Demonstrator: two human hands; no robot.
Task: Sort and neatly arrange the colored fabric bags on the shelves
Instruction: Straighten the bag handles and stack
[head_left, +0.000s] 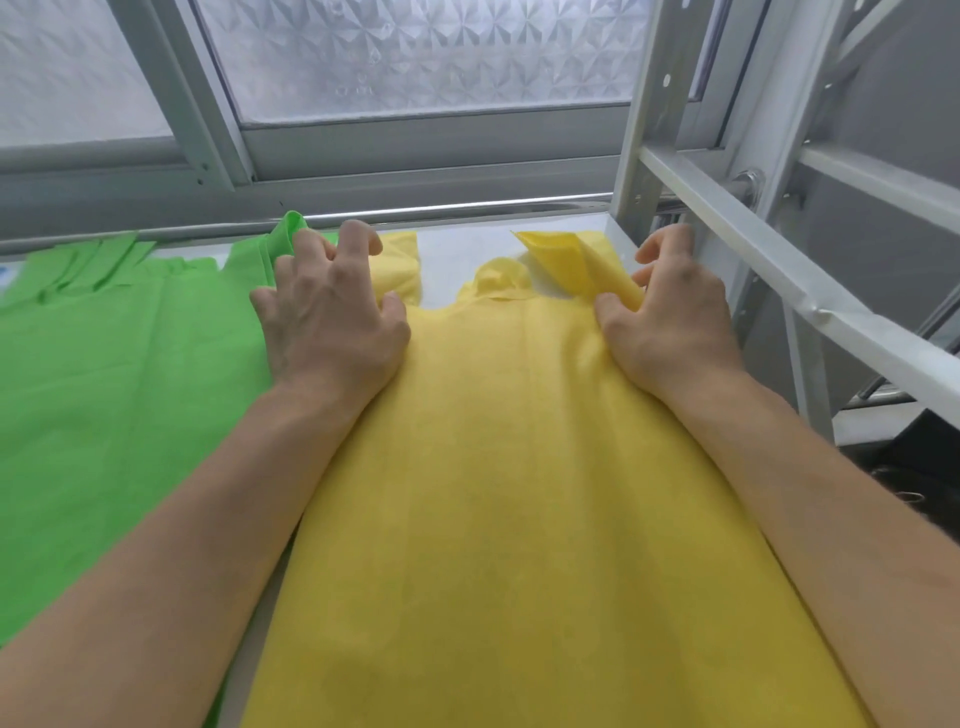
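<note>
A yellow fabric bag (493, 467) lies flat on the white shelf (467, 244), its handles pointing toward the window. My left hand (332, 317) rests on its left shoulder by the left handle, fingers curled and apart, nothing clearly pinched. My right hand (670, 317) presses on the right shoulder, thumb and fingers pinching the folded-over right handle (571, 260). A stack of green fabric bags (114, 374) lies to the left, touching the yellow bag's edge, with its handles fanned at the back left.
A frosted window (415, 52) with a grey frame runs behind the shelf, and a metal rail (467, 208) lines the shelf's back edge. A white shelf upright (649, 130) and crossbar (779, 270) stand close on the right of my right hand.
</note>
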